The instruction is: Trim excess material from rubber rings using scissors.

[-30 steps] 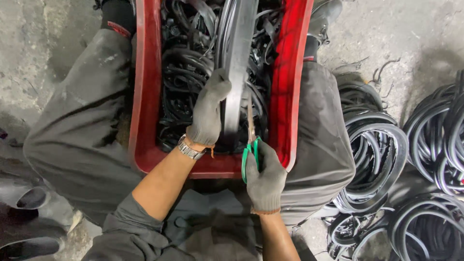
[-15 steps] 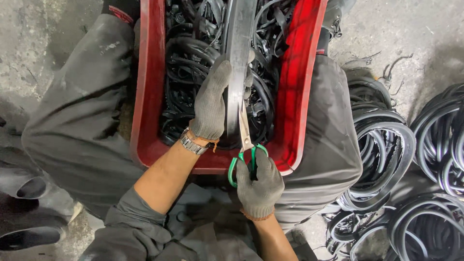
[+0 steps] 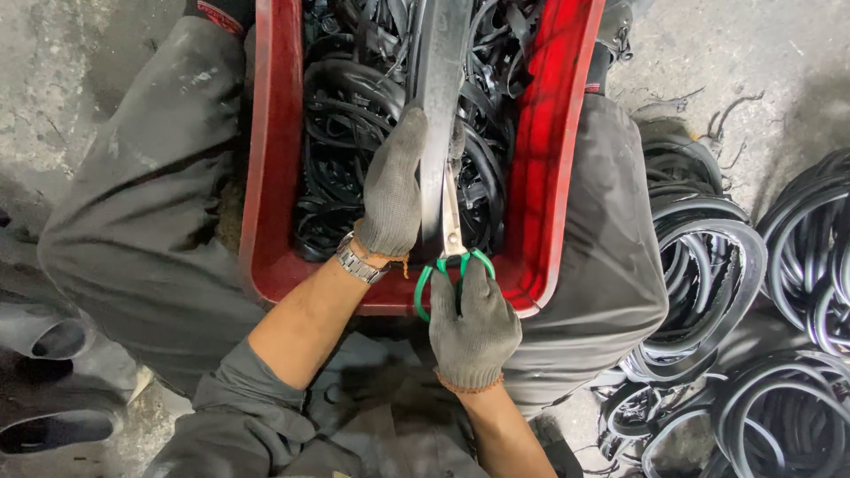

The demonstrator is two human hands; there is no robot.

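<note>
Scissors (image 3: 452, 243) with green handles sit closed around by the gloved right hand (image 3: 472, 327), fingers through the loops, blades pointing away into a wide black rubber strip (image 3: 440, 97). Just left of them, the gloved left hand (image 3: 394, 190) is wrapped shut on that strip, a metal wristwatch (image 3: 359, 261) at its wrist. Beyond both hands, a red crate (image 3: 270, 177) full of black rubber offcuts rests on the person's lap. Far to the right, black rubber rings (image 3: 699, 274) lie piled on the floor.

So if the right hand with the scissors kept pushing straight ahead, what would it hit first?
Probably the rubber strip: the right hand points the scissors up along it, with the left hand just beside; depth is unclear.
</note>
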